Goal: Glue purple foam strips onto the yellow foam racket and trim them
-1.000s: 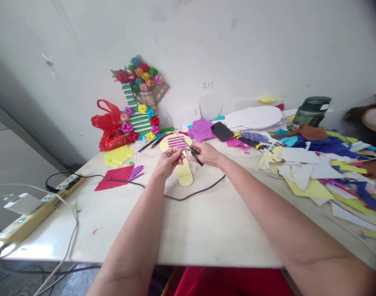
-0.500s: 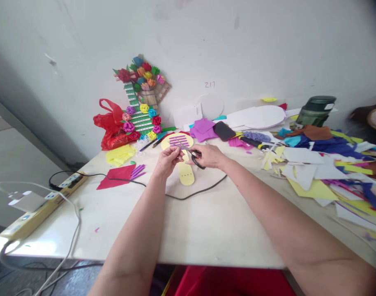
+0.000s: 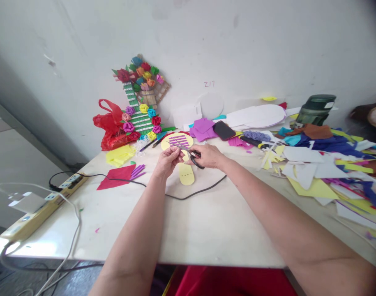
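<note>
My right hand is closed around the black handles of a pair of scissors, whose blades point left toward my other hand. The fingers of my left hand are pinched together beside the blades; what they hold, if anything, is too small to make out. Beneath and beyond both hands lies a pale yellow shoe-sole-shaped cutout, its wide end crossed by several purple strips. A row of small dark marks shows on its narrow end. Purple rolled sticks and red paper lie left of my left hand.
Paper-flower crafts lean on the wall beside a red plastic bag. A phone, paper scraps and a green bottle sit to the right. A black cable crosses the table; a power strip lies left.
</note>
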Motion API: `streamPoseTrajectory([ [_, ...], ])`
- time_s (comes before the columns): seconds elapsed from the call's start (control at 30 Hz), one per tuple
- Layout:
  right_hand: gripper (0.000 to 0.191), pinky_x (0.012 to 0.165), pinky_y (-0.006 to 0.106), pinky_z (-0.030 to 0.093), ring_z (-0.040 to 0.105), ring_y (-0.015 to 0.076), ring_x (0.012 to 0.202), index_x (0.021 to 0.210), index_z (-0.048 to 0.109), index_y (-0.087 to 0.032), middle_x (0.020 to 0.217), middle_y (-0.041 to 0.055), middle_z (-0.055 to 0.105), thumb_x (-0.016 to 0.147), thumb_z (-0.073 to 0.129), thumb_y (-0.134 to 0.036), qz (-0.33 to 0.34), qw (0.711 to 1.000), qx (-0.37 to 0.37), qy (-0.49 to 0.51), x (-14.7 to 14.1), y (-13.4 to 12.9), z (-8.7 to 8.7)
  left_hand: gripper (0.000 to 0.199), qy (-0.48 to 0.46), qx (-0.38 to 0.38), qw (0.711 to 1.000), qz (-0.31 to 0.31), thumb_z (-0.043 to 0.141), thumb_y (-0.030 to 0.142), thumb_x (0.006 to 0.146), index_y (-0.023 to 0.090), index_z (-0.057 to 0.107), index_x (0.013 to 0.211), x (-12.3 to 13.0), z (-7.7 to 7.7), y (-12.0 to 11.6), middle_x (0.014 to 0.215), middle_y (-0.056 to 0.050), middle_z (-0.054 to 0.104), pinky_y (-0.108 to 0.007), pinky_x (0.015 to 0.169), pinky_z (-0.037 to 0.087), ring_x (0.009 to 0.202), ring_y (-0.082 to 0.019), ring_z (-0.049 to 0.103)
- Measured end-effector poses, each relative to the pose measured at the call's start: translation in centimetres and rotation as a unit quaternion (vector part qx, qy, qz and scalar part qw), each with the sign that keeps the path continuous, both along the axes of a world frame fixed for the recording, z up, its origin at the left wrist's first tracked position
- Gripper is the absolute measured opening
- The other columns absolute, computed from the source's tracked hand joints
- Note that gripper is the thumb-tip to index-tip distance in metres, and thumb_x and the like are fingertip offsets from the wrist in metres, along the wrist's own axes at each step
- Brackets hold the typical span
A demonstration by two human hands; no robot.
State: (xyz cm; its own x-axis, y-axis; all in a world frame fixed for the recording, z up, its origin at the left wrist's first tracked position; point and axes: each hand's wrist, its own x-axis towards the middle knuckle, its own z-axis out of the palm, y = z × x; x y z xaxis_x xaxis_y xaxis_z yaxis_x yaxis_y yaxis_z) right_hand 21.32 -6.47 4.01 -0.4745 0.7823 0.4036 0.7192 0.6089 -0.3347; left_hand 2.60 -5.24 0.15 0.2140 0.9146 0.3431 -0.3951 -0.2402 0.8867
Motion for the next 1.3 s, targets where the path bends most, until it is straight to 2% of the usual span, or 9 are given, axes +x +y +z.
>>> streamPoseTrajectory([
  [0.5, 0.038, 0.057, 0.024, 0.03, 0.055, 0.0146, 0.066, 0.091, 0.062, -0.026, 0.074, -0.0014, 0.065, 0.068, 0.056, -0.056, 0.003, 1.0, 0.008, 0.003, -0.01, 0.14, -0.24, 0.02, -0.011, -0.001, 1.0, -0.014, 0.071, 0.028, 0.068, 0.012, 0.059, 0.07, -0.03, -0.21, 0.13, 0.066, -0.002, 0.062, -0.017, 0.051, 0.045, 0.051, -0.005, 0.051],
  [0.87, 0.031, 0.056, 0.023, 0.03, 0.054, 0.0128, 0.063, 0.085, 0.066, -0.024, 0.07, -0.0012, 0.066, 0.069, 0.06, -0.05, 0.009, 0.999, 0.021, 0.048, -0.25, 0.41, -0.53, 0.022, -0.036, -0.009, 0.999, -0.001, 0.074, 0.027, 0.065, 0.011, 0.06, 0.072, -0.02, -0.18, 0.26, 0.064, -0.002, 0.062, -0.018, 0.05, 0.047, 0.049, -0.005, 0.051],
  [1.07, 0.034, 0.055, 0.022, 0.03, 0.051, 0.0114, 0.061, 0.085, 0.065, -0.022, 0.067, -0.002, 0.064, 0.069, 0.061, -0.051, 0.016, 0.994, -0.025, 0.102, 0.14, 0.38, -0.3, 0.021, -0.04, -0.007, 0.999, -0.002, 0.074, 0.026, 0.066, 0.011, 0.06, 0.073, -0.02, -0.1, 0.18, 0.064, -0.001, 0.062, -0.018, 0.05, 0.047, 0.05, -0.005, 0.052],
  [1.3, 0.037, 0.056, 0.022, 0.029, 0.051, 0.0113, 0.062, 0.084, 0.065, -0.022, 0.068, -0.0021, 0.063, 0.065, 0.063, -0.054, 0.03, 0.998, -0.023, 0.056, 0.45, 0.22, 0.17, 0.021, -0.036, -0.007, 0.999, 0.0, 0.073, 0.027, 0.066, 0.012, 0.06, 0.074, -0.09, -0.03, 0.14, 0.064, -0.001, 0.062, -0.018, 0.05, 0.047, 0.049, -0.005, 0.052],
])
